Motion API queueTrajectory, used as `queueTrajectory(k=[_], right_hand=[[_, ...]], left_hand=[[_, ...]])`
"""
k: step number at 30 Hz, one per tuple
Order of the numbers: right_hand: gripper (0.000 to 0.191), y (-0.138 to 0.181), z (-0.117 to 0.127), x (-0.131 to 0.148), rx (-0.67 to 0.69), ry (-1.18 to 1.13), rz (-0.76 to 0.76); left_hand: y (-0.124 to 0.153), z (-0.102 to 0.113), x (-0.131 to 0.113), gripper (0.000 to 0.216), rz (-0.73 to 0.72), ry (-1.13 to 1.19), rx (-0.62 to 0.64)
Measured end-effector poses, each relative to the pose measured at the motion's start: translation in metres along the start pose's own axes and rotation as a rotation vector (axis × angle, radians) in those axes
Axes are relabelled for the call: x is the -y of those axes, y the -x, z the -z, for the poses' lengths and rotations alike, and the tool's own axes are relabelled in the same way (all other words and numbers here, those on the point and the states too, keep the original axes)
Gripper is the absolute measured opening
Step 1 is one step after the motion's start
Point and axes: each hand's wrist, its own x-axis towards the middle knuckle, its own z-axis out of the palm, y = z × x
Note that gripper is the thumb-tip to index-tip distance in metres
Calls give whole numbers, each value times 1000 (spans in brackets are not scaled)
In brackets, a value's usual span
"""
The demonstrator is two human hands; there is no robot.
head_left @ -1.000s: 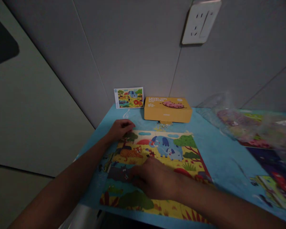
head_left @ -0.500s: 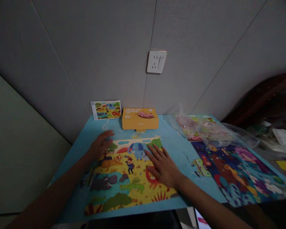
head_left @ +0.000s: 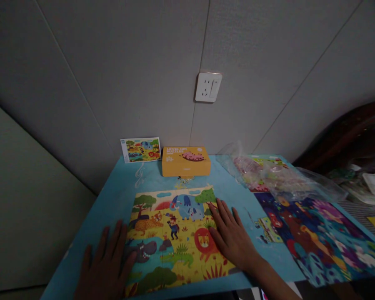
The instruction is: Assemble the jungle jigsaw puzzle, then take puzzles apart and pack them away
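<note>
A jigsaw puzzle (head_left: pixel 187 237) of safari animals lies flat on the blue table, its pieces joined in a rectangle. Along its left edge, near the hippo, rests my left hand (head_left: pixel 104 262), fingers spread and part of the palm cut off by the frame. My right hand (head_left: pixel 233 235) lies open over the puzzle's right edge, fingertips beside the tree and thumb by the lion. Neither hand holds anything. Behind the puzzle, a picture card (head_left: pixel 142 150) of the same scene leans against the wall.
An orange puzzle box (head_left: pixel 186 161) stands at the back by the wall. To the right lie a dark blue picture puzzle (head_left: pixel 318 233) and a clear plastic bag (head_left: pixel 278 179). A wall socket (head_left: pixel 208 87) is above the blue table (head_left: pixel 106 196).
My left hand has moved from the puzzle's upper left corner down to its lower left edge. My right hand has shifted slightly outward to the right edge. The view has tilted up a little.
</note>
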Motion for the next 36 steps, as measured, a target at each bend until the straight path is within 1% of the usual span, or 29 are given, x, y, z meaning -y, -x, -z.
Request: queueTrajectory(k=[3,6,9,11,13,14,15,16,18,19,21,22,24,26,27,29,30,31,32,33,36], right_hand=[[60,-13,0,0,9,-16,-11],[57,-21,-4,-3,2,-65,-61],[56,-31,-6,-12,-33,-165,-141],[59,-48,-3,-21,-67,-288,-199],[62,-76,7,-29,-103,-469,-278],[67,-93,14,-33,-104,-573,-355],[72,-111,21,-35,-96,-674,-448],[74,-129,27,-37,-94,-705,-478],[73,-162,39,-40,-86,-745,-499],[72,-176,45,-42,-88,-767,-502],[70,-196,54,-44,-96,-825,-488],[71,-203,58,-45,-111,-861,-474],[73,-213,67,-48,-158,-936,-437],[72,-219,73,-49,-235,-1046,-340],[71,-221,75,-49,-289,-1122,-248],[73,-226,75,-49,-413,-1267,-4],[75,-228,74,-49,-471,-1311,110],[76,-230,71,-48,-520,-1323,184],[73,-232,69,-48,-562,-1301,196],[65,-234,65,-48,-602,-1264,164],[31,-237,59,-49,-716,-1168,-12]], left_hand=[[-19,5,-10,65,35,14,49],[-35,7,-18,68,36,54,74],[-49,4,-22,73,34,150,38],[-68,1,-22,73,71,277,-26],[-100,0,-18,60,144,466,-108],[-120,-1,-15,55,207,580,-178],[-142,-2,-12,48,277,691,-221],[-165,-3,-10,42,310,718,-239],[-205,-6,-7,35,364,731,-276],[-220,-9,-7,34,398,725,-296],[-239,-14,-7,31,418,719,-324],[-243,-17,-8,30,396,725,-332],[-244,-20,-9,29,308,749,-347],[-241,-21,-8,32,206,769,-371],[-240,-21,-8,36,162,773,-386],[-240,-20,-9,42,80,770,-412],[-241,-20,-10,44,29,763,-416],[-242,-19,-11,44,-28,757,-414],[-244,-18,-13,44,-89,746,-404],[-245,-18,-15,43,-149,726,-392],[-248,-18,-21,34,-264,650,-382]])
